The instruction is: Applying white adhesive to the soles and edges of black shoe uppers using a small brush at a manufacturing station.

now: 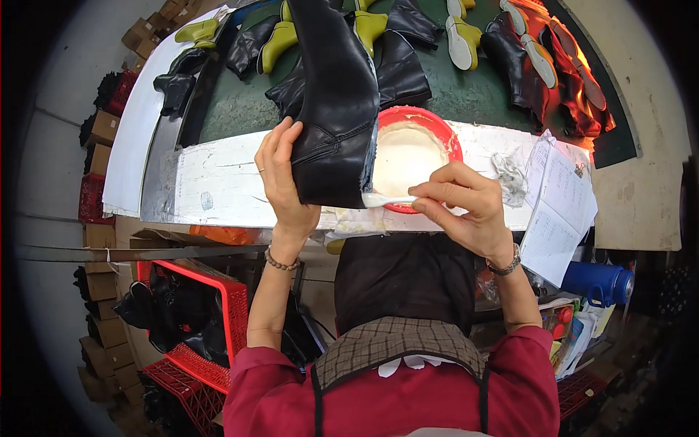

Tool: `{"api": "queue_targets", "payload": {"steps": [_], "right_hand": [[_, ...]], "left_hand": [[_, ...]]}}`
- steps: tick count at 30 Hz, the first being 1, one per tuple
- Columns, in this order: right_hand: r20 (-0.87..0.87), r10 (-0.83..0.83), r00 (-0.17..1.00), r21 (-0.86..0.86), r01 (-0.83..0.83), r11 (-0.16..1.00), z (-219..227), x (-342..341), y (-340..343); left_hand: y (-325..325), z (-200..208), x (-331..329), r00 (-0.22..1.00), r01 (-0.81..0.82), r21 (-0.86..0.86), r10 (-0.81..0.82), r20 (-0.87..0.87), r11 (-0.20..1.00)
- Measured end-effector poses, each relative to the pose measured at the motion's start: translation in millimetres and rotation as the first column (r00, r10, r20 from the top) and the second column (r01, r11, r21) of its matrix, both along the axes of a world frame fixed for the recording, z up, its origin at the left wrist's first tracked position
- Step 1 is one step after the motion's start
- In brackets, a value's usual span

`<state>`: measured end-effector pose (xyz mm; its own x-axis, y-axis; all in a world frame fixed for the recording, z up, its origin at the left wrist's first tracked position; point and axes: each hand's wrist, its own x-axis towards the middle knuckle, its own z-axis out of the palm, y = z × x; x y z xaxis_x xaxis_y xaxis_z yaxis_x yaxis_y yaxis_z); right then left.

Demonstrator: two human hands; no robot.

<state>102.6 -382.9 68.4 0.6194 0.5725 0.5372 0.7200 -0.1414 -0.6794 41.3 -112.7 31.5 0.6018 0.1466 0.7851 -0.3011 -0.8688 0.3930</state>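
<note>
A black leather boot upper (pixel 328 146) is gripped at its lower left side by my left hand (pixel 280 171), fingers on the outside. Between the thumb and fingers of my right hand (pixel 466 200) is a small white-handled brush (pixel 389 199). Its whitish tip touches the lower right corner of the boot, by the raw edge. Behind the brush stands a red bowl (pixel 455 138) of cream-coloured paste, partly hidden by the boot and my right hand.
Black boots (pixel 404 73) and yellow-green shoe lasts (pixel 277 45) lie on the green surface (pixel 233 109) beyond the white board (pixel 218 175). Papers (pixel 557 211) and a crumpled wad (pixel 510 177) are at right, above a blue flask (pixel 597 284). Red crates (pixel 237 306) stand lower left.
</note>
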Motion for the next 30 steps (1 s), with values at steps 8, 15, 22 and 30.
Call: {"api": "queue_targets", "payload": {"steps": [8,15,22,30], "right_hand": [[-0.12,-0.157,0.98,-0.167,0.135,0.977,-16,28,1],[0.359,-0.22,0.907,-0.497,0.386,0.778,-65,73,-13],[-0.091,-0.001,0.996,0.097,0.01,0.995,-8,61,12],[-0.023,-0.006,1.0,0.047,0.007,0.999,-32,58,3]], "left_hand": [[33,-8,-21,0.989,0.03,-0.43,-0.09,-0.121,0.902],[99,-15,-73,0.85,-0.096,-0.981,-0.5,-0.168,0.167],[78,-24,-69,0.831,-0.212,-0.962,-0.55,-0.085,-0.171],[84,-28,-72,0.874,-0.064,-0.887,-0.454,0.171,-0.458]]}}
